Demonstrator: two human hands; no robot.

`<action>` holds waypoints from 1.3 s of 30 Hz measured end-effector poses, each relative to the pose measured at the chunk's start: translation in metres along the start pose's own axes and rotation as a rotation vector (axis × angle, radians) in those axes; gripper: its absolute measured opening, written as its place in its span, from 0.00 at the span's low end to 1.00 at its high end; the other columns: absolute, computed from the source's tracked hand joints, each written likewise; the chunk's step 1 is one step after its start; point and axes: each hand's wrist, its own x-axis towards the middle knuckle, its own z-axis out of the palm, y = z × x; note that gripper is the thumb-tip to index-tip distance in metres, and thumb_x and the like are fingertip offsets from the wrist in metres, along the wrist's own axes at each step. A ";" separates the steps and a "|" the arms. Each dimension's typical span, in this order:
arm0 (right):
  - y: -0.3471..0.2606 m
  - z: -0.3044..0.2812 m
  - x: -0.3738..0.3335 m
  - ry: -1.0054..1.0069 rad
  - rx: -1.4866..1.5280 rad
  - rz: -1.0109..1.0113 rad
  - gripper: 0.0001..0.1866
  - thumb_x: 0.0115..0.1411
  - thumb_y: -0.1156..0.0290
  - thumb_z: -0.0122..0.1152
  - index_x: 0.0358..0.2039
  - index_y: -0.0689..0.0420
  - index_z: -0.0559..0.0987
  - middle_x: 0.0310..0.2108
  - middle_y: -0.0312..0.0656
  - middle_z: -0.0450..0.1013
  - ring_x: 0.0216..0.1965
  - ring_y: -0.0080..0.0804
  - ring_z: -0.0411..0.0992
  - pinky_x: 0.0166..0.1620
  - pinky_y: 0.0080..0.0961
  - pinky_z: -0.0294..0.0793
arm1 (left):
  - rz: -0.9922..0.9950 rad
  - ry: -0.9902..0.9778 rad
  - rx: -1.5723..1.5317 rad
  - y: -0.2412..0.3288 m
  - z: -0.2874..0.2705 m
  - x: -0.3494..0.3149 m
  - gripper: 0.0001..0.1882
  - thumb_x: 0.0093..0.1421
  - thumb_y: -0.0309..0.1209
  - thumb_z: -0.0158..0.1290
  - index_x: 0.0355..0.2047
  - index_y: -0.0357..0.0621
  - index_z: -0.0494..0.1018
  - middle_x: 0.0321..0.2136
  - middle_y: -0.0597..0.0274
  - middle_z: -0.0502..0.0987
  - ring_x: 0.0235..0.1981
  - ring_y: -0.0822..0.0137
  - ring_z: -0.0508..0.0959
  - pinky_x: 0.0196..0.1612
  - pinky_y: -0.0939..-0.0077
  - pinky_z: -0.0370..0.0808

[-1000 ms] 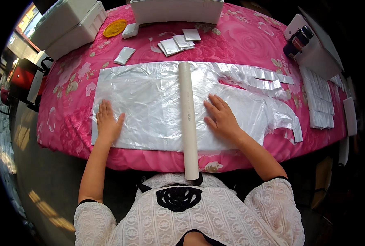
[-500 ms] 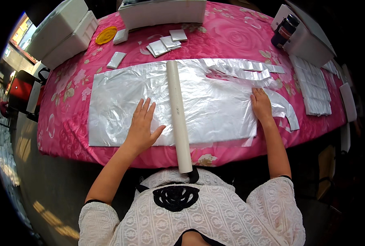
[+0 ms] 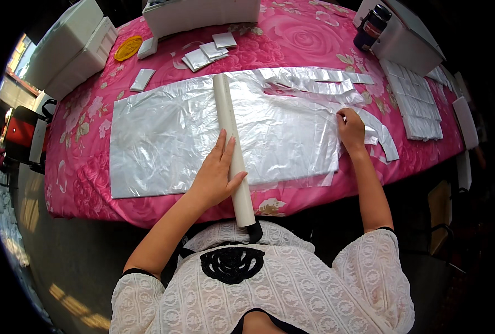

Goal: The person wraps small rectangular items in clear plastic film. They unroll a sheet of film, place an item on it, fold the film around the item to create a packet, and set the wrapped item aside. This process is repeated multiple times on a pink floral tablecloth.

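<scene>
A stack of translucent white plastic bags (image 3: 158,139) lies flat across the table in front of me, its cut handle strips spread toward the right. A long off-white pipe (image 3: 225,106) rests across the bags, its near end jutting past the table edge toward my waist. My left hand (image 3: 215,179) lies on the pipe with the fingers stretched out along it and the thumb on its near part. At the right edge of the bags, beside the handles, my right hand (image 3: 351,132) has its fingers curled in a pinch on the plastic. Its fingertips are partly hidden.
Folded white packets (image 3: 205,54) lie beyond the bags, near a yellow round dish (image 3: 128,48). White foam boxes (image 3: 203,19) stand at the back and back left. A dark flask (image 3: 372,28) and a folded bag stack (image 3: 411,100) are on the right. Pink flowered cloth (image 3: 308,36) covers the table.
My left hand has moved right from the bags onto the pipe. The right hand's fingers, flatter before, are now curled into a pinch at the bag edge. The whole view has shifted slightly.
</scene>
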 end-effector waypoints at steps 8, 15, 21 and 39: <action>0.020 -0.029 -0.003 -0.081 -0.026 -0.034 0.12 0.43 0.66 0.65 0.25 0.59 0.75 0.25 0.43 0.71 0.26 0.39 0.70 0.32 0.33 0.69 | -0.019 0.000 0.011 0.002 0.002 0.000 0.40 0.53 0.36 0.51 0.61 0.35 0.45 0.63 0.41 0.38 0.58 0.40 0.56 0.57 0.62 0.60; 0.008 -0.040 0.005 -0.146 0.154 0.061 0.11 0.43 0.70 0.64 0.19 0.60 0.70 0.21 0.40 0.70 0.23 0.30 0.69 0.28 0.24 0.67 | 0.027 0.041 0.032 0.004 0.005 0.004 0.40 0.53 0.36 0.52 0.61 0.35 0.47 0.63 0.41 0.39 0.59 0.41 0.56 0.58 0.62 0.60; -0.109 -0.064 -0.001 -0.605 1.154 0.446 0.07 0.54 0.72 0.59 0.28 0.56 0.70 0.25 0.29 0.67 0.29 0.15 0.65 0.35 0.12 0.65 | 0.086 0.141 -0.059 0.023 -0.003 0.001 0.31 0.55 0.35 0.51 0.56 0.34 0.56 0.58 0.42 0.56 0.57 0.48 0.62 0.56 0.64 0.63; -0.231 -0.007 -0.090 -0.856 0.586 -0.549 0.37 0.50 0.63 0.62 0.57 0.64 0.59 0.57 0.59 0.55 0.56 0.52 0.57 0.58 0.37 0.58 | -0.605 0.047 -0.726 -0.020 -0.035 -0.042 0.08 0.54 0.27 0.54 0.31 0.32 0.74 0.25 0.63 0.77 0.26 0.79 0.74 0.30 0.85 0.70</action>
